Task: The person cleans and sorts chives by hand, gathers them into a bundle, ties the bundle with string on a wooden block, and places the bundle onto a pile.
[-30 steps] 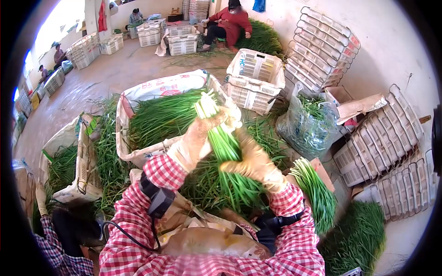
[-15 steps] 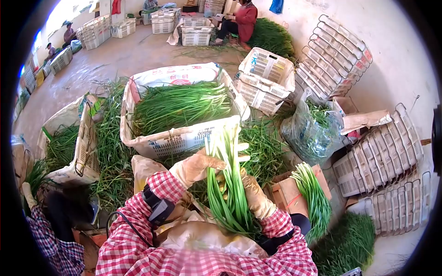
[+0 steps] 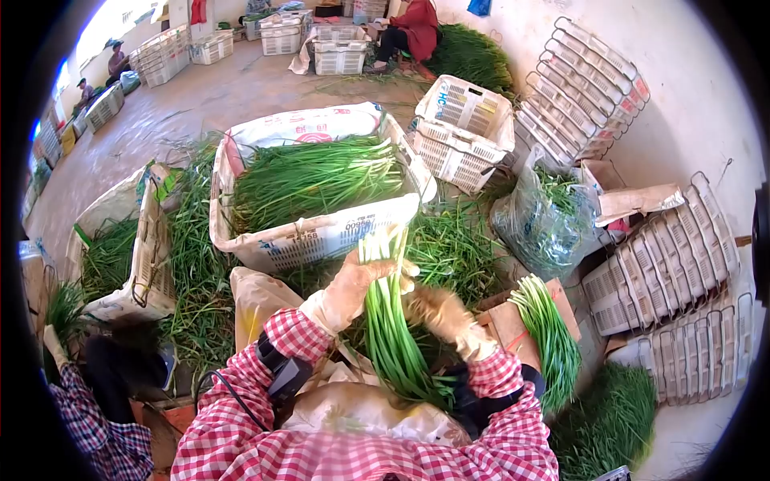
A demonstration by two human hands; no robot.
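In a dirty pale glove, my left hand [image 3: 350, 290] is wrapped round the upper part of a bunch of long green stalks [image 3: 393, 335]. The white ends point up and away from me, and the leaves hang towards my lap. Just right of the bunch is my right hand [image 3: 443, 315], also gloved; motion smears its fingers, and what they hold, if anything, is unclear. Farther right, a second bunch of stalks [image 3: 550, 341] lies on a brown box [image 3: 513, 327]. Beyond my hands stands a white crate [image 3: 317, 236] lined with a sack and filled with more stalks.
Loose leaves [image 3: 196, 280] cover the floor around the crates. At the right are a clear bag of greens [image 3: 545, 224], stacked crates [image 3: 654, 264] and a green pile [image 3: 609, 425]. A co-worker's sleeve [image 3: 100, 425] shows at the lower left; a person in red [image 3: 415, 32] sits farther back.
From one second ago, the bunch has come down and closer to me, still in my left hand. Since the middle frame, my right hand has moved away from its side to the right.
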